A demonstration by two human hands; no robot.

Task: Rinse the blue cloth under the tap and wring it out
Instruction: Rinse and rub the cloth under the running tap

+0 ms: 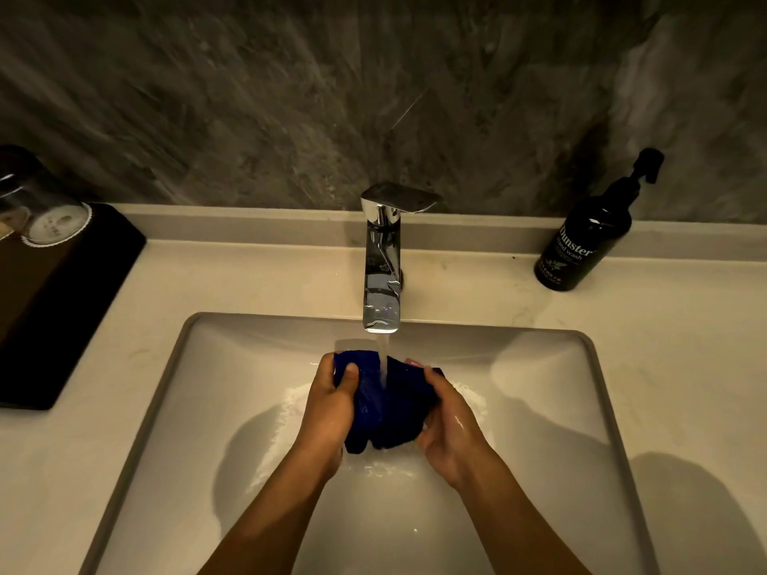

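Observation:
The blue cloth (388, 404) is bunched up between both hands over the white sink basin (174, 392). My left hand (332, 402) grips its left side, thumb on top. Gripping the cloth's right side is my right hand (450, 425), which looks wet. A chrome tap (382, 259) stands at the back of the basin, and its water stream (384, 361) falls onto the middle of the cloth. Water splashes white in the basin under the hands.
A dark hand-wash pump bottle (589, 238) stands on the pale counter (685, 359) at the back right. A black tray (62, 292) with upturned glasses (45, 209) sits at the left. A dark stone wall rises behind the tap.

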